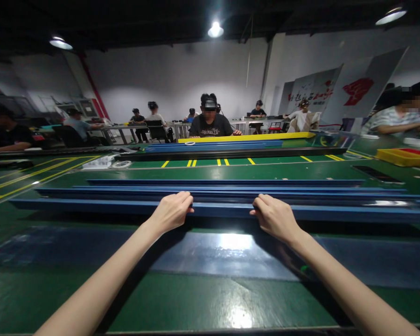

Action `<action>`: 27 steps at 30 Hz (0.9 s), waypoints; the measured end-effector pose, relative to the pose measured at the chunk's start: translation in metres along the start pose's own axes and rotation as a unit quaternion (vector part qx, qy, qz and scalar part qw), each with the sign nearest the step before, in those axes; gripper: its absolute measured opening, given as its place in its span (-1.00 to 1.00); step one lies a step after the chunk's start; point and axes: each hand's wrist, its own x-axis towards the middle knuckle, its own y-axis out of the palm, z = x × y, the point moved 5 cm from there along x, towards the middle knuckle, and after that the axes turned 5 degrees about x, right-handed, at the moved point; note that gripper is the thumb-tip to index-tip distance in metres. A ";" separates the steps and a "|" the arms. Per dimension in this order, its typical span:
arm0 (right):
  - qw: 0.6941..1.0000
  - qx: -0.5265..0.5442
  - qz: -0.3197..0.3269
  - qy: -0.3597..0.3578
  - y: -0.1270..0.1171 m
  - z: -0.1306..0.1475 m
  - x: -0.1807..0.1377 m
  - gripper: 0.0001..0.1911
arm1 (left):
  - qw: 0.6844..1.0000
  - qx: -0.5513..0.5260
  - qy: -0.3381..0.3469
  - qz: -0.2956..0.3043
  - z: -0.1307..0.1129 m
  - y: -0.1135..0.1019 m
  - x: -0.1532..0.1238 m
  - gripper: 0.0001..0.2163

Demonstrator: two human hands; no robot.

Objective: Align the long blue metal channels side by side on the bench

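A long blue channel strip [224, 209] runs across the table in front of me, its near side raised a little, with a shadow below. My left hand [175, 208] is closed on it left of the middle, thumb on the near face and fingers over the top edge. To the right, my right hand [275, 215] pinches the same strip in a like way. More blue strips [224, 189] lie parallel just behind it. Nearer to me, a clear plastic sheet [210, 256] lies flat and reflects the lamp.
The green table [203, 298] carries yellow line marks. Farther back lie a black strip [231, 153], a yellow strip [248, 137] and a phone [378, 174]. A yellow tray [401, 157] stands at the right. A person [210, 123] sits opposite; others work around the room.
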 end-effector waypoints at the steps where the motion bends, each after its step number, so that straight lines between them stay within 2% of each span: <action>1: 1.000 0.001 0.001 0.000 0.002 0.000 -0.001 -0.82 | 1.000 0.001 0.002 0.002 -0.001 0.003 -0.001 -0.87; 9: 0.999 0.022 0.034 0.005 0.020 0.002 -0.008 -0.82 | 1.000 -0.013 0.005 0.025 -0.006 0.016 -0.004 -0.88; 21: 0.999 0.013 0.049 0.012 0.025 0.004 -0.011 -0.82 | 1.000 0.006 0.002 0.010 -0.012 0.020 -0.009 -0.89; 27: 0.998 0.014 0.057 0.018 0.025 0.004 -0.012 -0.84 | 0.999 0.009 -0.007 0.030 -0.015 0.020 -0.010 -0.90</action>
